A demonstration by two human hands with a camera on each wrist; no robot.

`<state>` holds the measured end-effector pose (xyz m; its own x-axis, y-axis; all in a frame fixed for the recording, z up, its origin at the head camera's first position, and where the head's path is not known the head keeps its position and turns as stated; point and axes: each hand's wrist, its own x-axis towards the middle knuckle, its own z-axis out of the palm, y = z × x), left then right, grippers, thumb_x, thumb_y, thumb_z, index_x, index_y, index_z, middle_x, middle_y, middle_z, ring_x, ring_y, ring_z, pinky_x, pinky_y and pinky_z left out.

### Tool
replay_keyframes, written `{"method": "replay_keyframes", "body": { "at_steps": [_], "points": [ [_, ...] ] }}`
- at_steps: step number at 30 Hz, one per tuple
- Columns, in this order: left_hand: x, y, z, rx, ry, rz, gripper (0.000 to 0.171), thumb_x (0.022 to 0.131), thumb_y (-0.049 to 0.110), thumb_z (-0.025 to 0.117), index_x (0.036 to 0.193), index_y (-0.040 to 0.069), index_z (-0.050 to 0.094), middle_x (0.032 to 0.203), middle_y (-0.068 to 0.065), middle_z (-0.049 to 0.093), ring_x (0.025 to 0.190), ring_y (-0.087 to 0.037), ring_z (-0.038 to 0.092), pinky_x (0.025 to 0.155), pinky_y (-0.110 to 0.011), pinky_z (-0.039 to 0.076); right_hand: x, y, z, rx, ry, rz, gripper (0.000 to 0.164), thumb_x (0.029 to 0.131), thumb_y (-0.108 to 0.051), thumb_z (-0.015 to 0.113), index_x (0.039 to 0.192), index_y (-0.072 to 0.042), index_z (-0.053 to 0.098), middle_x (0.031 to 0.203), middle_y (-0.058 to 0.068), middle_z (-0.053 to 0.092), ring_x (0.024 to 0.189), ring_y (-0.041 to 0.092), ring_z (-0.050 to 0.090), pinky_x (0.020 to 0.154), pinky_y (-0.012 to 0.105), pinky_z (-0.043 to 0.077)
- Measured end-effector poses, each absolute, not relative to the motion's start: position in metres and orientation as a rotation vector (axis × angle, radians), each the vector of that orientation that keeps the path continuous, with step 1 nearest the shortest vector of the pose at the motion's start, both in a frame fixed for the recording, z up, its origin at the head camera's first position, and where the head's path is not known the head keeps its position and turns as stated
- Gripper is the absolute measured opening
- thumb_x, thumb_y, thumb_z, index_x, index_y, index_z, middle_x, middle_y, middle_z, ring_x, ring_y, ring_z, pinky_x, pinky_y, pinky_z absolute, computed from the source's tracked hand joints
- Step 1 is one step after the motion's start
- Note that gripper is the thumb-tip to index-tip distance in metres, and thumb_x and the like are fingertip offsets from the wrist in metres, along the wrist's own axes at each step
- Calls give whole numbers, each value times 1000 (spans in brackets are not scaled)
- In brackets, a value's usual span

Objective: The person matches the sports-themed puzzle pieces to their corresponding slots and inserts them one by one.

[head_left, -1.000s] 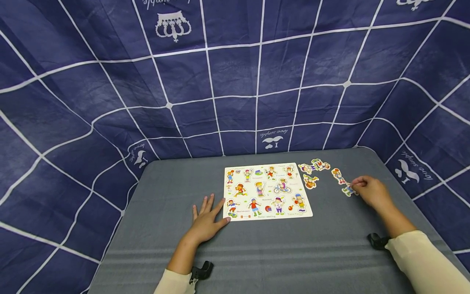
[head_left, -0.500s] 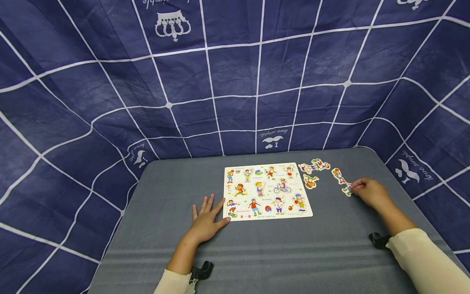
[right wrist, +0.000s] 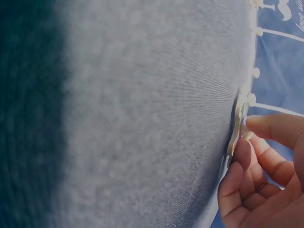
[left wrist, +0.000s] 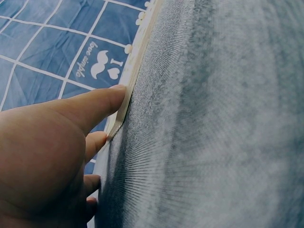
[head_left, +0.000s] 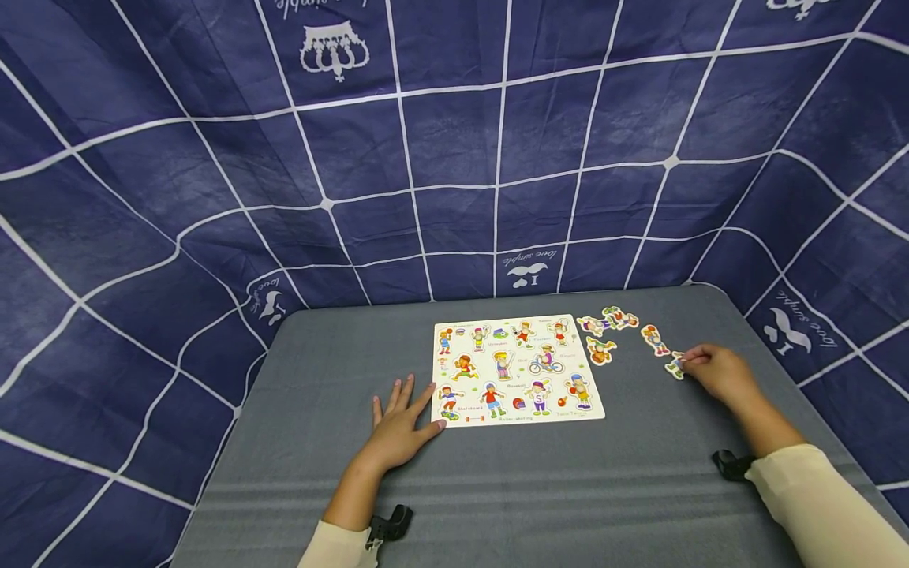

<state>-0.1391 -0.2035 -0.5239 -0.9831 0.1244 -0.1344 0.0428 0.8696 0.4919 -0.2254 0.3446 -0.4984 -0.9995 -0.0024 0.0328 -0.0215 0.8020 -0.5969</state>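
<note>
A white puzzle board (head_left: 485,371) with several cartoon sports figures lies flat on the grey table. My left hand (head_left: 396,434) rests at its left side, fingers spread. In the left wrist view, the thumb (left wrist: 111,97) and a fingertip touch the board's edge (left wrist: 129,90). To the right of the board, my right hand (head_left: 717,372) pinches a child-shaped puzzle piece (head_left: 675,367), part of which is hidden under the fingers. The right wrist view shows thumb and finger on a small knob of this thin piece (right wrist: 234,135), low at the tabletop.
Several loose figure pieces lie between board and right hand: one (head_left: 654,340) just beyond the pinched piece, another (head_left: 601,351) beside the board's right edge, and two touching ones (head_left: 620,318) farther back. Blue curtains (head_left: 454,158) with white lines surround the grey table (head_left: 497,489).
The pinched piece has shifted and turned slightly under my right fingers, staying near the same spot. My left hand and the board have not moved.
</note>
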Motion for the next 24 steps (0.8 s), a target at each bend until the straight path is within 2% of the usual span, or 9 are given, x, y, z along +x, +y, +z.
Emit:
{"method": "replay_keyframes", "body": {
  "at_steps": [5, 12, 24],
  "points": [
    [-138, -203, -522, 139, 2885, 769, 72, 95, 54, 63, 157, 29, 39, 170, -14, 15, 159, -39, 4, 119, -72, -7, -224, 347, -498, 0, -2906, 950, 22, 92, -14, 65, 97, 7, 69, 78, 4, 70, 60, -2, 47, 56, 24, 38],
    [-138, -202, -522, 143, 2895, 775, 71, 95, 53, 64, 157, 28, 40, 170, -15, 16, 159, -40, 5, 119, -72, -6, -220, 343, -497, 21, -2839, 958, 21, 93, -15, 67, 99, 5, 70, 83, 10, 73, 62, -8, 47, 57, 21, 38],
    [-138, -202, -522, 149, 2895, 782, 71, 95, 53, 64, 157, 28, 40, 170, -15, 16, 158, -40, 5, 119, -72, -6, -208, 319, -490, 63, -2732, 983, 19, 90, -10, 69, 102, 3, 74, 86, 10, 70, 62, -10, 46, 55, 20, 39]
  ]
}}
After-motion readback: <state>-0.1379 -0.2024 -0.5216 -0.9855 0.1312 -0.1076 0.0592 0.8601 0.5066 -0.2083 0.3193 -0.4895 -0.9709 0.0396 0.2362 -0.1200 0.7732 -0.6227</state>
